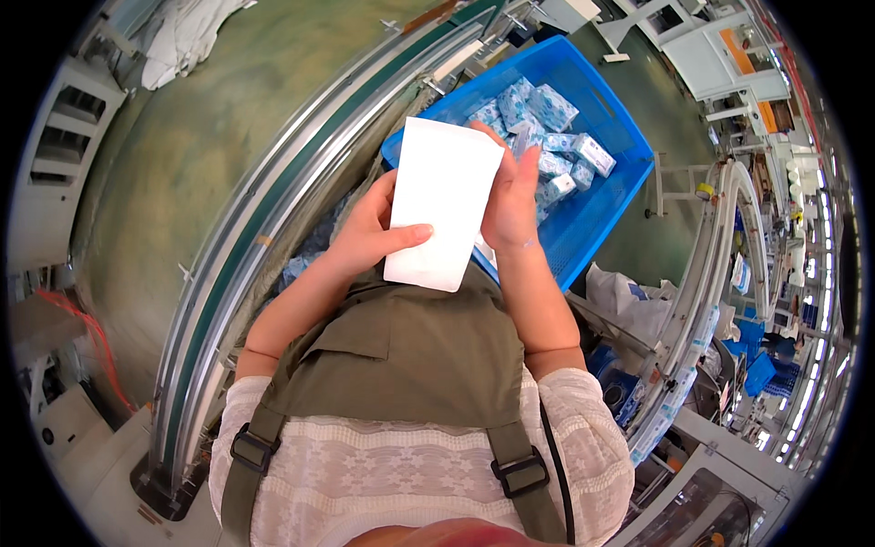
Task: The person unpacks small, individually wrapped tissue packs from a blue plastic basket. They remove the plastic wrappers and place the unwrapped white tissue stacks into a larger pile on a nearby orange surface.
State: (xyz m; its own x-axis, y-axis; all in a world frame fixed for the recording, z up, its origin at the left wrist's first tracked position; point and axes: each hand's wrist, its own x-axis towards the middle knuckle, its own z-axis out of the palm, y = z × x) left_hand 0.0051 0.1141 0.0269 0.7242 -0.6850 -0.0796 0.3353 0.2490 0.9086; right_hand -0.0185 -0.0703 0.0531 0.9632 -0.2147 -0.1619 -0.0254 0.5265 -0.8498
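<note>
In front of my apron I hold up a white rectangular stack of folded paper (445,201), plain on top, with a thin edge showing along its lower right. My left hand (381,223) grips its left side, thumb lying flat on the upper face and fingers tucked behind. Against the right side rests my right hand (510,196), cupped around the edge, its fingertips at the upper right corner partly hidden. Just beyond the stack, a blue plastic crate (612,118) holds several small blue-and-white patterned packs (552,108) in a loose heap.
A curved conveyor rail (260,196) with a green strip runs along my left. Another conveyor (711,264) carrying blue-and-white packs curves down the right. White machines (720,68) stand at the far right, and pale cloth (187,41) lies at the far left.
</note>
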